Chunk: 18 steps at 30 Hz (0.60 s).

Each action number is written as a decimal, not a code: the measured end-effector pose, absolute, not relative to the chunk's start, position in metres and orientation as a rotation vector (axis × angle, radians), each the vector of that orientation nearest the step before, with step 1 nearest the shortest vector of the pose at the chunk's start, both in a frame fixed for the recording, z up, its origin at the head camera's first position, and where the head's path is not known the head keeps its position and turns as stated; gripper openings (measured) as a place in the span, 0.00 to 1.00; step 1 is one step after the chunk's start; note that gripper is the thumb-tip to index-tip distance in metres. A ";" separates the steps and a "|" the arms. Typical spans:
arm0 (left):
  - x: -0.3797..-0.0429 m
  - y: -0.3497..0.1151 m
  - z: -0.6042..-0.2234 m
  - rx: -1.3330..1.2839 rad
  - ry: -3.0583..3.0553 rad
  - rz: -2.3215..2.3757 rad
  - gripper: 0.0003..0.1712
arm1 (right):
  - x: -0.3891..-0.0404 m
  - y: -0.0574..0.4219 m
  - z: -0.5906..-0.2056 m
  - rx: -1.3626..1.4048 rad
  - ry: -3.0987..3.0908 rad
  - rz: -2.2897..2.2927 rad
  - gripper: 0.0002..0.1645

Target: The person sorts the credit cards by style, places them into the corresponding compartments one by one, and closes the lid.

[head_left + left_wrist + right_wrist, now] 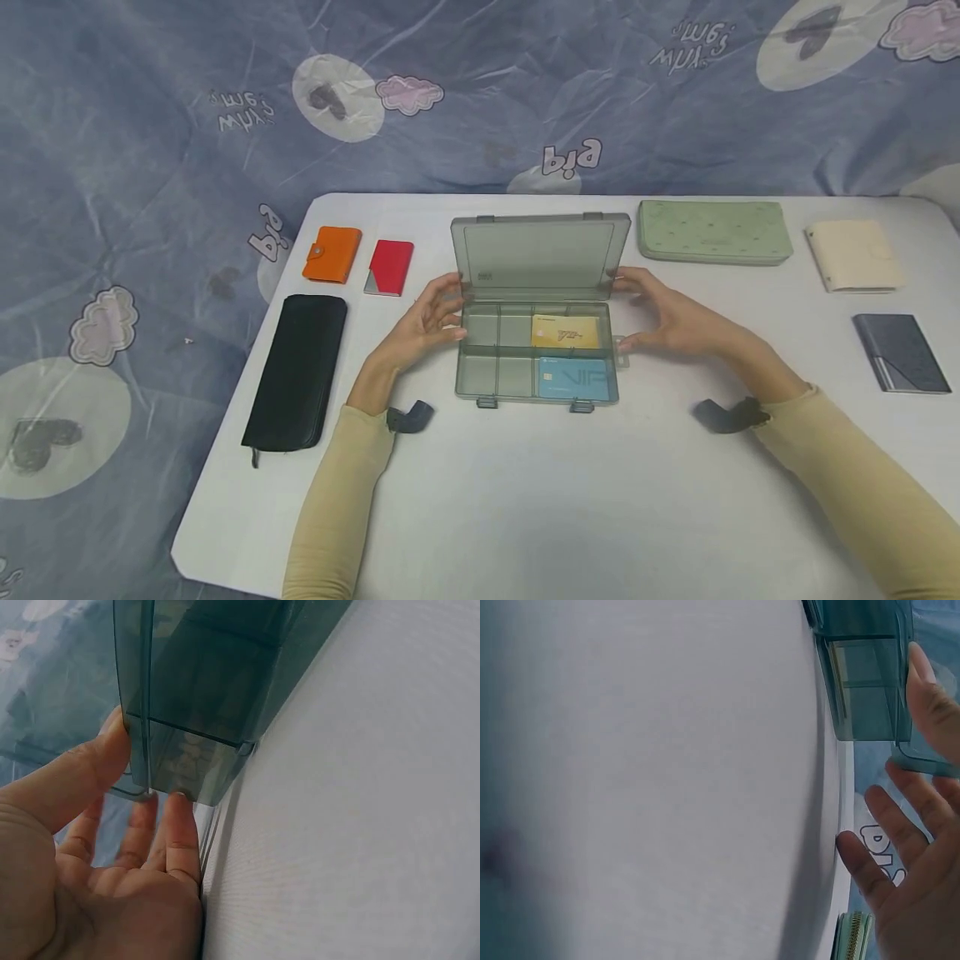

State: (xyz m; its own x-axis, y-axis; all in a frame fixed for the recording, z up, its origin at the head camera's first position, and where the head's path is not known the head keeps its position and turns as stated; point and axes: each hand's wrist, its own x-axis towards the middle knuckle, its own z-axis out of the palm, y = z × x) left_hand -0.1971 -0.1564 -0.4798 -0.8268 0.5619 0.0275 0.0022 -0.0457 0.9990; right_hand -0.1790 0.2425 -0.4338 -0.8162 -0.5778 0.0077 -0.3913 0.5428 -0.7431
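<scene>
A translucent grey-green compartment box (pixel 478 373) lies on the table with its lid (pixel 540 254) raised at the back. A gold card (pixel 566 333) is in the back row at the right. In front of it, a blue card (pixel 573 379) marked VIP occupies the right part of the front row. My left hand (pixel 426 327) is at the box's left side, its thumb touching the edge and its loosely spread fingers by the hinge corner. On the opposite side, my right hand (pixel 667 317) has its thumb near the edge and its fingers by the lid's lower corner.
Left of the box are an orange card holder (pixel 332 255), a red card case (pixel 389 267) and a black zip wallet (pixel 296 372). To the right are a green wallet (pixel 712 232), a cream holder (pixel 855 255) and a dark card case (pixel 902 352).
</scene>
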 end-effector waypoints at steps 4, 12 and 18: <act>-0.196 -0.155 -0.480 0.585 1.830 1.952 0.41 | -0.184 0.248 -0.445 -0.845 2.551 -1.124 0.51; -0.194 -0.159 -0.479 0.629 1.762 1.951 0.25 | -0.185 0.250 -0.451 -0.998 2.528 -1.141 0.44; -0.190 -0.157 -0.468 0.578 1.766 1.923 0.22 | -0.185 0.250 -0.449 -1.016 2.530 -1.136 0.43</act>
